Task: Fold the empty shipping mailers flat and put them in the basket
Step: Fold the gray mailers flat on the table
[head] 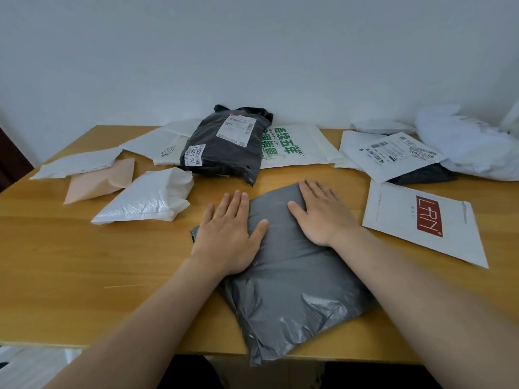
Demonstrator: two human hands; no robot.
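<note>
Left hand [229, 234] and right hand [323, 214] press the grey mailer [292, 290] on the table [84, 262] (fingers [238, 200] straight, flat).

You have bare bench [70, 262] at near left, with room to sweep sideways. The grey mailer [295, 290] fills the near middle, and the red-logo mailer [421, 220] lies just right of it. Farther out, the crumpled white mailer [148, 199], black mailer [224, 147] and far-right pile [463, 147] crowd the way; only a narrow strip of wood separates them from the grey one.
</note>
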